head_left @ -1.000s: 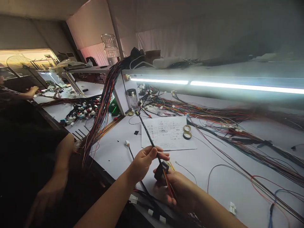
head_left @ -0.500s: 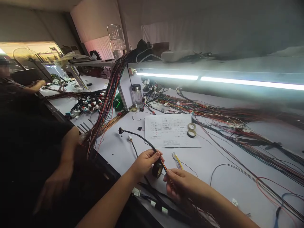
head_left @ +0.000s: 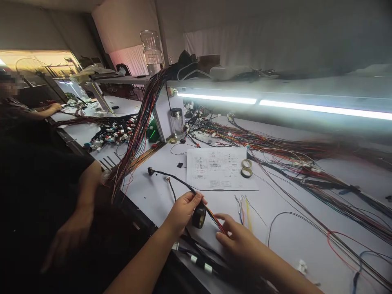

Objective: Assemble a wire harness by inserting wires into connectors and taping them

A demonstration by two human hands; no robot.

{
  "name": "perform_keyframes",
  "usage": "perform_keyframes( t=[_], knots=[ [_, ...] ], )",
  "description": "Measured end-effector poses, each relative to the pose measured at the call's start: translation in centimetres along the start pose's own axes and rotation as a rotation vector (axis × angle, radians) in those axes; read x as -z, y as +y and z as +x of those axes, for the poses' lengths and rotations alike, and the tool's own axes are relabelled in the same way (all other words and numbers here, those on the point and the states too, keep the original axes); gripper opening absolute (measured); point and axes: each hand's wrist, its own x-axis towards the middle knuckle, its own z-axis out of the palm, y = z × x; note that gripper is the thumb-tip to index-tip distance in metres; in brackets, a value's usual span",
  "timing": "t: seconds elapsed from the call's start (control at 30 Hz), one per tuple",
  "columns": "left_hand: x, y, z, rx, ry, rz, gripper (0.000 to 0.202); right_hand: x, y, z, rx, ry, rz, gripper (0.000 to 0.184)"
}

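Note:
My left hand (head_left: 185, 210) is closed on a black-taped wire harness (head_left: 174, 176), thumb on top. The harness runs to a dark connector (head_left: 150, 171) at its far end. A roll of black tape (head_left: 199, 216) hangs just under the left fingers. Past that hand the bundle shows bare red, orange and yellow wires (head_left: 212, 214). These run into my right hand (head_left: 235, 237), loosely curled round them with thumb and index finger apart; its other fingers are hidden. A second thin taped lead with a small light connector (head_left: 168, 179) lies beside the harness.
A printed wiring diagram (head_left: 219, 171) lies behind my hands, two tape rolls (head_left: 246, 172) at its right edge. Short loose wires (head_left: 243, 208) lie right. Long wire bundles (head_left: 281, 147) cross the back. A co-worker's arm (head_left: 81, 208) is at left; a glass jar (head_left: 177, 124) stands by the shelf.
My right hand has shifted right along the wires, its thumb and index finger spreading. The harness's connector end has swung slightly left. The short loose wires on the table have fanned out to the right.

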Motion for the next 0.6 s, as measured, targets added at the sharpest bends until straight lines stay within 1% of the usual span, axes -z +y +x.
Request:
perform_keyframes(
  t=[0.03,0.07,0.1,0.17,0.23,0.3,0.37,0.43,0.47,0.53,0.57,0.6],
  knots=[
    [-0.1,0.2,0.0,0.014,-0.005,-0.012,0.034,-0.3,-0.5,0.2,0.076,0.067,-0.033,0.051],
    [-0.3,0.4,0.1,0.029,-0.012,-0.035,0.034,-0.7,-1.2,0.6,0.149,0.128,-0.065,0.062],
    [-0.4,0.7,0.1,0.044,-0.017,-0.064,0.034,-1.3,-1.8,1.0,0.227,0.187,-0.109,0.067],
    [-0.7,1.0,0.1,0.073,-0.017,-0.115,0.034,-2.4,-3.1,1.9,0.383,0.315,-0.238,0.065],
    [-0.9,1.1,0.0,0.1,-0.003,-0.139,0.034,-3.2,-3.8,2.5,0.488,0.424,-0.394,0.06],
    [-0.9,1.0,-0.1,0.114,0.007,-0.171,0.033,-3.5,-4.0,2.7,0.538,0.468,-0.516,0.058],
    [-0.9,0.7,0.0,0.108,0.01,-0.243,0.031,-3.3,-3.6,2.5,0.546,0.475,-0.522,0.055],
    [-0.7,0.3,0.1,0.099,0.04,-0.319,0.03,-2.8,-3.0,2.2,0.495,0.476,-0.362,0.048],
    [-0.6,0.0,0.1,0.09,0.063,-0.342,0.03,-2.4,-2.8,1.9,0.423,0.475,-0.226,0.043],
    [-0.3,-0.5,0.2,0.054,0.109,-0.358,0.027,-1.7,-2.3,1.6,0.193,0.453,0.087,0.033],
    [-0.2,-0.7,0.3,0.025,0.116,-0.358,0.026,-1.3,-2.2,1.5,0.056,0.415,0.227,0.028],
    [-0.2,-0.8,0.3,-0.003,0.108,-0.356,0.024,-0.9,-2.2,1.5,-0.078,0.351,0.338,0.026]
  ],
)
